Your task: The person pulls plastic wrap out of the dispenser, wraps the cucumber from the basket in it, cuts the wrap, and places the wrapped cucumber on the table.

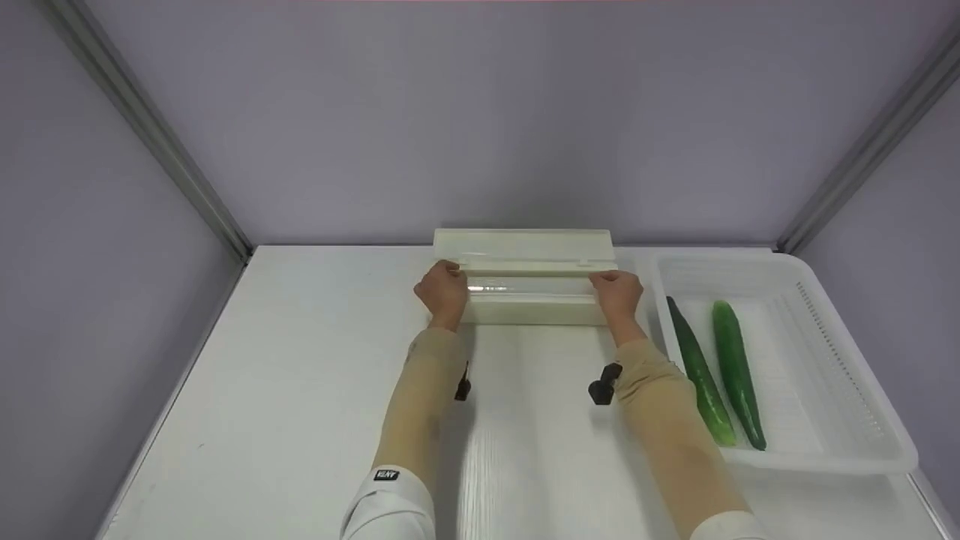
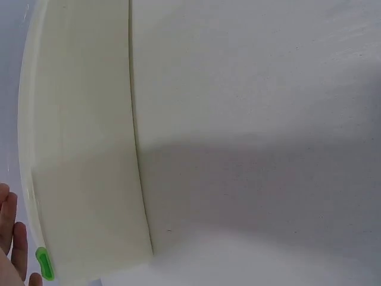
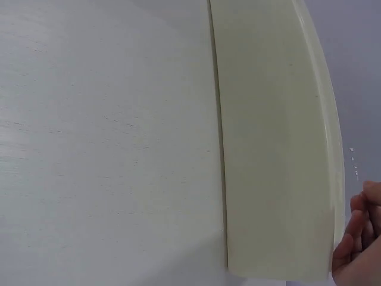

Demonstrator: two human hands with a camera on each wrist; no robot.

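Observation:
A cream dispenser box (image 1: 532,308) lies across the far middle of the white table (image 1: 300,375), its lid (image 1: 523,244) swung back. A clear film roll (image 1: 525,286) shows inside. My left hand (image 1: 444,289) curls round the box's left end and my right hand (image 1: 619,292) curls round its right end. The left wrist view shows the box's wall (image 2: 83,149), a green tab (image 2: 44,264) and my fingertips (image 2: 8,235) at the edge. The right wrist view shows the box's wall (image 3: 274,149) and my fingers (image 3: 357,235) at its end.
A white perforated tray (image 1: 825,459) stands at the right with two green cucumbers (image 1: 701,375) (image 1: 739,373) lying lengthwise in it. Grey walls with metal corner posts close in the table on three sides. Bare tabletop lies to the left and in front of the box.

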